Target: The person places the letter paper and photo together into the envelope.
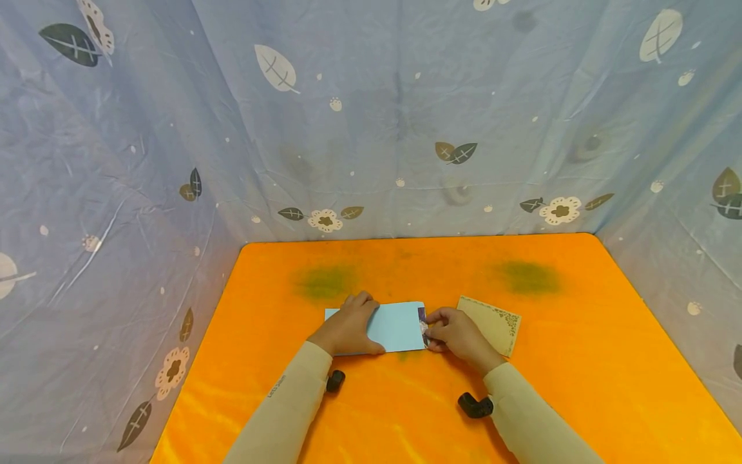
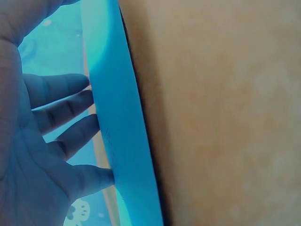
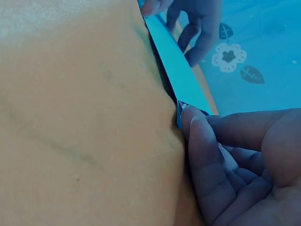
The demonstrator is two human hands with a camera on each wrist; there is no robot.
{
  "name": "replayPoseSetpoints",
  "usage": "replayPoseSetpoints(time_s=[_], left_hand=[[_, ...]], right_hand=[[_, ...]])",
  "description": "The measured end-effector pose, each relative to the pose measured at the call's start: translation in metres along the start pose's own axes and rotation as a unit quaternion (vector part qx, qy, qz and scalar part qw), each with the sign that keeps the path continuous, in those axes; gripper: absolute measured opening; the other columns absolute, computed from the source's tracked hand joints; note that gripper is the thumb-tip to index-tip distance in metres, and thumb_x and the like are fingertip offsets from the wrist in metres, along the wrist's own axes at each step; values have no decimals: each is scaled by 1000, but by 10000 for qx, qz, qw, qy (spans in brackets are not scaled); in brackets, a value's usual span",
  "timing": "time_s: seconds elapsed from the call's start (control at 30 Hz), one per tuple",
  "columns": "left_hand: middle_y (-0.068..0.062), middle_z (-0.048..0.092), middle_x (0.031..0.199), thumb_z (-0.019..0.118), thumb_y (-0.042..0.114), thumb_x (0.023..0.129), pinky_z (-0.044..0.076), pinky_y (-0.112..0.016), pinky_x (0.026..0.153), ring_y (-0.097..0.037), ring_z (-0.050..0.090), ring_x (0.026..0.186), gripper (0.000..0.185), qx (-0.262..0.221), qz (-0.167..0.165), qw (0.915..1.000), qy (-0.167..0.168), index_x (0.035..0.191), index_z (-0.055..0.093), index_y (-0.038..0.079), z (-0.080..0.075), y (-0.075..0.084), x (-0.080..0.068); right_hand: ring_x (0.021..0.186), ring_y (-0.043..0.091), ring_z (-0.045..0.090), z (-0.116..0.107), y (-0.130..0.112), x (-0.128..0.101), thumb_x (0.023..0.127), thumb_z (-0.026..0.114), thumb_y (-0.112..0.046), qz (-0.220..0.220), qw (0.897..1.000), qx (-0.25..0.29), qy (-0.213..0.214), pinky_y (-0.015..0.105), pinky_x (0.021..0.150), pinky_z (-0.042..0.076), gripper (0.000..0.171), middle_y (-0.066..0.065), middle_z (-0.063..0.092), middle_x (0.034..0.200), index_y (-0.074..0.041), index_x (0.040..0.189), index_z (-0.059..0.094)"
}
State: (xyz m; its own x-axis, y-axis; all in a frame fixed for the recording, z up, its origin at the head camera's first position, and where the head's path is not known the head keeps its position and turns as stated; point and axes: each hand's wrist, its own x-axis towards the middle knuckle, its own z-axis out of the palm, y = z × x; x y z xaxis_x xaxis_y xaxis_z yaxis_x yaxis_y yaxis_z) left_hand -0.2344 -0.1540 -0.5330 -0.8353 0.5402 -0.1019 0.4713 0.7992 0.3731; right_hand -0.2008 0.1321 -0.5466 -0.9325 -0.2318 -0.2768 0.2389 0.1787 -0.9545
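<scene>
Pale-blue envelope [image 1: 399,327], left hand [image 1: 350,329] gripping it, spread-fingered, right hand [image 1: 458,334] pinching dark, apparently patterned end [image 1: 422,315]

Head camera: high, well back, facing forward and down over table [image 1: 406,412] to curtain [image 1: 359,142]. Left wrist: close in, across left hand [image 2: 42,150] and blue paper [image 2: 124,127]. Right wrist: close, low along the paper, right hand [image 3: 235,165] nearest; shares both hands with head view.

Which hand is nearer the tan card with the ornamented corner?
Right. The right hand is beside the left edge of the tan card; the left hand is farther left, holding the blue envelope.
</scene>
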Motion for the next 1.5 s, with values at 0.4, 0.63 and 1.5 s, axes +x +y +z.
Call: replayPoseSetpoints(time_s=[0.4,0.63,1.5], left_hand=[[-6,50,150,93,57,80,52,-39,102,-26,47,128,96,-52,9,10000,2,154,58,6,0,1,0],[-5,50,149,93,57,80,53,-39,100,-25,48,127,96,-44,8,10000,25,154,58,7,0,1,0],[-4,50,146,92,55,80,53,-37,101,-24,48,128,94,-176,23,9998,47,154,58,7,2,-2,0]], right_hand=[[68,26,70,1,-3,1,106,68,4,0,9996,-291,-30,33,64,63,24,19,69,88,12,128,64],[70,28,71,4,-4,-1,104,70,4,12,9994,-341,60,35,65,63,22,17,70,89,11,125,66],[78,32,74,0,-6,-7,109,68,-9,67,9999,-107,23,39,71,64,27,17,75,100,10,128,65]])
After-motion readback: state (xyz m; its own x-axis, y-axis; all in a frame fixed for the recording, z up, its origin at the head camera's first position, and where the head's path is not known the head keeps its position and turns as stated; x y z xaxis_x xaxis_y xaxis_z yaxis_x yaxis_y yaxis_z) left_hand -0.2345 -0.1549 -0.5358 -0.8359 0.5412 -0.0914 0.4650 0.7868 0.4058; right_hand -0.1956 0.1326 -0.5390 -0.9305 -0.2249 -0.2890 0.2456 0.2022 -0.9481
